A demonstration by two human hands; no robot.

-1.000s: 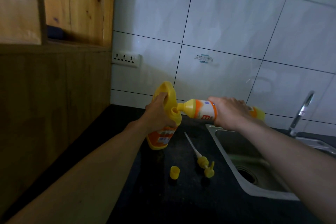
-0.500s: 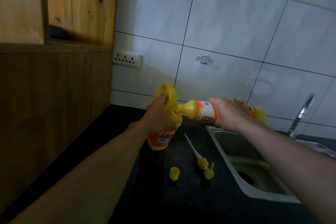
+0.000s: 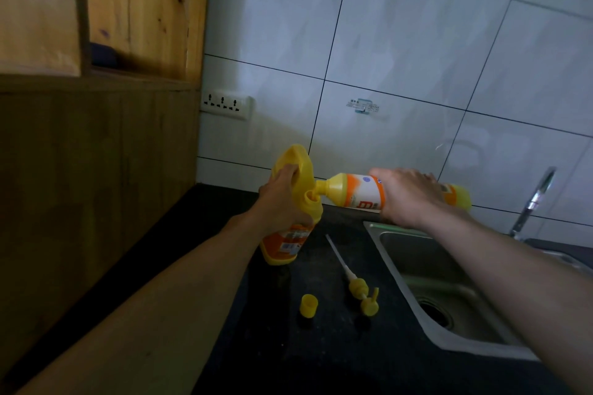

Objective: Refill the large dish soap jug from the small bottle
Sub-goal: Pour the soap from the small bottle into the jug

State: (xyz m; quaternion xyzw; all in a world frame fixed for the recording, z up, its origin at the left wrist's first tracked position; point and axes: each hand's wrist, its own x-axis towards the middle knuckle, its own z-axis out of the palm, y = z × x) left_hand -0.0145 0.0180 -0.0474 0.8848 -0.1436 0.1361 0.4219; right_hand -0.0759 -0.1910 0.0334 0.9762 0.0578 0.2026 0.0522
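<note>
The large yellow dish soap jug (image 3: 290, 244) stands on the black counter, tilted slightly right, its mouth uncapped. My left hand (image 3: 282, 205) grips its handle and neck. The small yellow and orange bottle (image 3: 356, 191) lies almost level in the air, its nozzle touching the jug's mouth. My right hand (image 3: 406, 197) is wrapped round the bottle's middle, hiding most of its label. A yellow pump head with a long white tube (image 3: 354, 282) and a small yellow cap (image 3: 309, 306) lie on the counter in front of the jug.
A steel sink (image 3: 449, 285) is set into the black counter (image 3: 321, 356) on the right, with a tap (image 3: 532, 199) behind it. A wooden cabinet (image 3: 96, 170) walls off the left side. A wall socket (image 3: 226, 104) sits on the white tiles.
Hardly anything differs. The small bottle's rear end seems a touch higher, and both hands keep their grip at the same place.
</note>
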